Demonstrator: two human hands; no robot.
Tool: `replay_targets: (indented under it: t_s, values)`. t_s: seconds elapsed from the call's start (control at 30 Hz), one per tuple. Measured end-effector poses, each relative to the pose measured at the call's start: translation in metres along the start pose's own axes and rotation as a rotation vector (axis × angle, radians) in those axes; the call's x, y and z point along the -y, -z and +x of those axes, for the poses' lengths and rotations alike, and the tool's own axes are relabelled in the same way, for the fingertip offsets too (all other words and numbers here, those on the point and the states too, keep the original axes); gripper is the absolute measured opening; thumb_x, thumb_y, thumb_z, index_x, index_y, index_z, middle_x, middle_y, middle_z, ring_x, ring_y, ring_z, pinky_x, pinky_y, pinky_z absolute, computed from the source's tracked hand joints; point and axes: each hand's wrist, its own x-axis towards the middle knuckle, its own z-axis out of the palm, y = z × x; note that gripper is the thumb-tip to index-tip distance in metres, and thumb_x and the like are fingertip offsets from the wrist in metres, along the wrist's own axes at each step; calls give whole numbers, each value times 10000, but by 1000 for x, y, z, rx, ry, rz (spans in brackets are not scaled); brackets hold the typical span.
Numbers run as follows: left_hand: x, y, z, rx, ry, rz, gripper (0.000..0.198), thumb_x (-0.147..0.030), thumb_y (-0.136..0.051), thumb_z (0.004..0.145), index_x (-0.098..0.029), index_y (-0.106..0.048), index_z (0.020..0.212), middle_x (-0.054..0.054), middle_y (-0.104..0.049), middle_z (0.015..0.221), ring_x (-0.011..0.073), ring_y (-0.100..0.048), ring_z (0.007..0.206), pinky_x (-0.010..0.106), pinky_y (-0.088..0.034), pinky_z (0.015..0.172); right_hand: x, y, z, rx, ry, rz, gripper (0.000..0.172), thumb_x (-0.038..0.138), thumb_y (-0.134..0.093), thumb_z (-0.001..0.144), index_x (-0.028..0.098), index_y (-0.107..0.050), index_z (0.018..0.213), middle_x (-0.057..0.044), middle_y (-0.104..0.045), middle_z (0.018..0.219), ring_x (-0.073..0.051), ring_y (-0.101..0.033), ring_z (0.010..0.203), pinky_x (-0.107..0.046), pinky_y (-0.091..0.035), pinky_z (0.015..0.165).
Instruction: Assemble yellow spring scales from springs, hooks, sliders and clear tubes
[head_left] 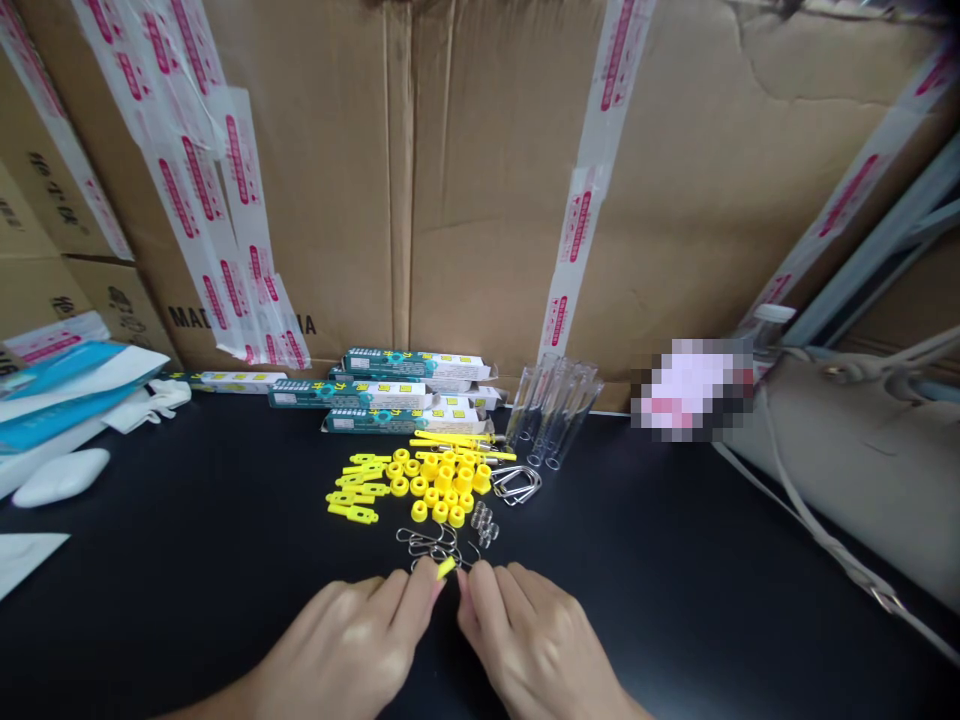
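My left hand [367, 635] is closed, pinching a small yellow plastic piece [446, 568] between thumb and forefinger. Close beside it, my right hand [529, 630] is closed too, its fingertips at a thin bent metal wire [474, 550] that sticks up from the grip; its lower end is hidden. Just beyond the fingers lie several bent wire hooks [427, 540]. Behind them are short yellow plastic caps [442, 485], flat yellow strips [356, 490], small clear plastic pieces [485, 525], larger metal wire clips [517, 484] and long yellow rods with springs [465, 447].
Several clear tubes [555, 410] lean together behind the parts, beside stacked green-and-white boxes [382, 392]. A large cardboard box [480, 200] walls off the back of the black table [675, 560]. White and blue packets [67, 400] lie left; a beige bag [855, 470] with straps stands right.
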Motion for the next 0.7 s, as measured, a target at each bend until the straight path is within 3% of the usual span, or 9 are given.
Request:
replay_targets:
  t_s: [0.13,0.43,0.7]
  values:
    - [0,-3,-5,56,-10,27,528,95,-381,761,-101,-561,1217,22,-707,812,182,-701,633,265,-537,543,1,1,-1,11,0,-8,359,54,-376,985,218,-459,676,28,-521,523,-139,-495,413,-317,-274,445]
    - [-7,-4,-10,15,-48,130,464,54,-392,804,-76,-596,1200,60,-706,809,201,-692,631,262,-516,508,1,0,0,-5,0,-9,372,59,-351,994,220,-450,673,29,-512,515,-139,-484,403,-317,-271,439]
    - [-8,-6,-9,77,25,70,486,61,-425,787,-122,-589,1206,41,-709,833,195,-701,635,258,-532,533,2,-1,0,35,9,47,390,44,-294,1008,211,-469,703,18,-543,541,-149,-511,413,-321,-278,437]
